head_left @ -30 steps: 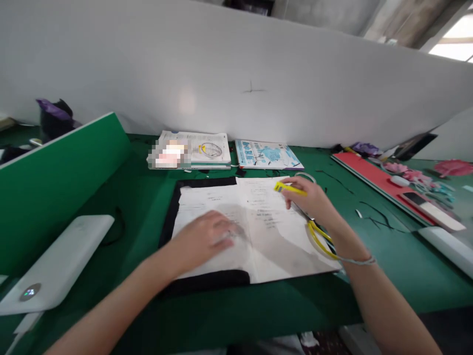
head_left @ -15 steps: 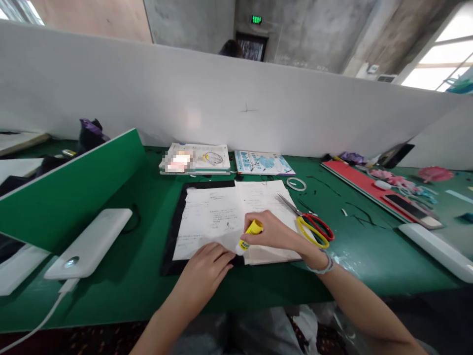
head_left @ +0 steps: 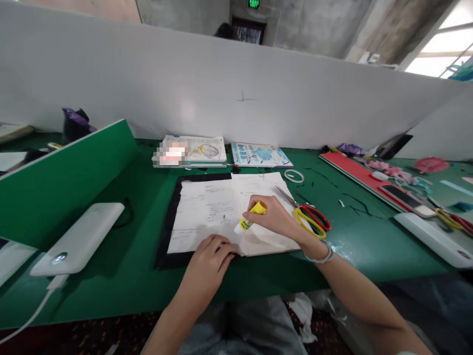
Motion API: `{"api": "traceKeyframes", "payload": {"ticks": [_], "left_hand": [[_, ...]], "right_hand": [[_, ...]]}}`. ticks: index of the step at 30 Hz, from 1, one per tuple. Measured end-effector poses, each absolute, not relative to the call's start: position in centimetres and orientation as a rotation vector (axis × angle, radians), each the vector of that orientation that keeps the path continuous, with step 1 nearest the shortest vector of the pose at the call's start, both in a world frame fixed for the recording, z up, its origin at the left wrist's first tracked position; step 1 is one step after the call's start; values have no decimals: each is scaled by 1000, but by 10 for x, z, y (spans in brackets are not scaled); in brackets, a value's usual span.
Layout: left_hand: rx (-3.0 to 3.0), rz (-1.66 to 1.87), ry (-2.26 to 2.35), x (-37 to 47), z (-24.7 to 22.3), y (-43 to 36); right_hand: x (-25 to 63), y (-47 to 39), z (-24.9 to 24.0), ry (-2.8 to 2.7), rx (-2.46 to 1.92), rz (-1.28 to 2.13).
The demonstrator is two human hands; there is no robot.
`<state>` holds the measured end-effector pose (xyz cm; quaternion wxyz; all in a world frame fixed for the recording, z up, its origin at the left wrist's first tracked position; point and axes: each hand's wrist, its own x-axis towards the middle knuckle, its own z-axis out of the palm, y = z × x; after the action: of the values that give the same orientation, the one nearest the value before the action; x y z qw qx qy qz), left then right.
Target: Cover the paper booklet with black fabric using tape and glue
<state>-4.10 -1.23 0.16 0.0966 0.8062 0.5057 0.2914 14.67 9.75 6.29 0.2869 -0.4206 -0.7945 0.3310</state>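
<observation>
At centre, the right hand (head_left: 271, 214) is clasping a likely light, stiff glue stick (head_left: 244, 224), best held mid-barrel, while the left hand (head_left: 211, 256) is lying loosely open on paper (head_left: 201, 209)

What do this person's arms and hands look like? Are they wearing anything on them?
The left hand and right hand wear no gloves, and no sleeves reach down to the wrists. A thin, pale grey bracelet circles the right wrist; the left wrist has none showing.
</observation>
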Motion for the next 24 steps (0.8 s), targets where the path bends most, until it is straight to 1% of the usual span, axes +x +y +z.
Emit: {"api": "traceKeyframes", "payload": {"ticks": [10, 18, 21, 24], "left_hand": [[2456, 914, 1478, -44, -5, -19], [2442, 911, 1488, -44, -4, -17], [2409, 899, 1498, -44, -3, -17], [2375, 911, 1505, -45, -3, -18]], "right_hand": [[134, 83, 54, -2354, -1068, 852], [128, 71, 44, -2272, -1075, 754], [134, 80, 49, -2105, -1071, 889], [150, 101, 59, -1695, -1073, 1150]]}}
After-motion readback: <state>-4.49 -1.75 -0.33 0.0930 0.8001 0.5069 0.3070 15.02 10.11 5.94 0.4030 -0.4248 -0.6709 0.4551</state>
